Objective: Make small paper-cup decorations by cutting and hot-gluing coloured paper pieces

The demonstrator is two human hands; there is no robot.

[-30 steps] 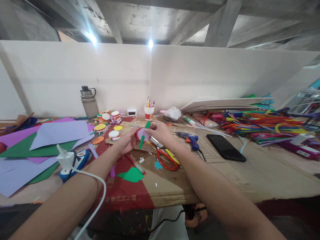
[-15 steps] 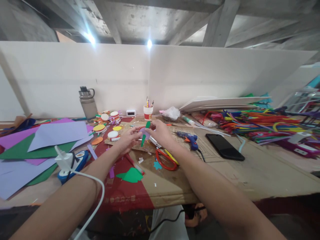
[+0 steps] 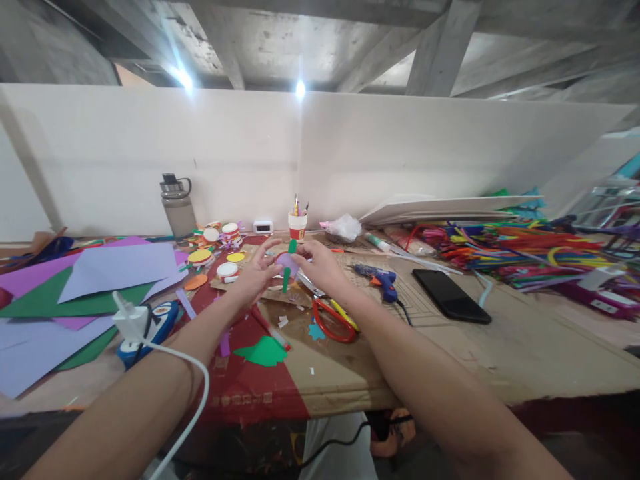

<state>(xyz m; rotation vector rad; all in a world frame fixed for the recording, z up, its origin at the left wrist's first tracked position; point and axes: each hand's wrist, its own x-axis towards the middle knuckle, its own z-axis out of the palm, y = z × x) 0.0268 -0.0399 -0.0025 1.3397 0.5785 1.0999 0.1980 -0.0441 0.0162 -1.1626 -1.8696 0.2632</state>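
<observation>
Above the middle of the table, a small round purple paper piece with a green paper strip across it is held between my hands. My left hand has its thumb and fingertips at the left edge of the piece, fingers curved round it. From the other side, my right hand pinches the piece; its fingertips are partly hidden. Just below my right hand lie scissors with red handles. A green paper cutout and a blue paper cutout lie nearer the table's front edge.
A blue glue gun and a black phone lie to the right. Coloured paper sheets, a bottle and small paper drums are on the left. Bundled pipe cleaners fill the right back. A white cable crosses my left forearm.
The purple piece and its green strip have turned slightly and shifted a little left. My left fingers have lifted and spread somewhat, and my right fingers have moved slightly.
</observation>
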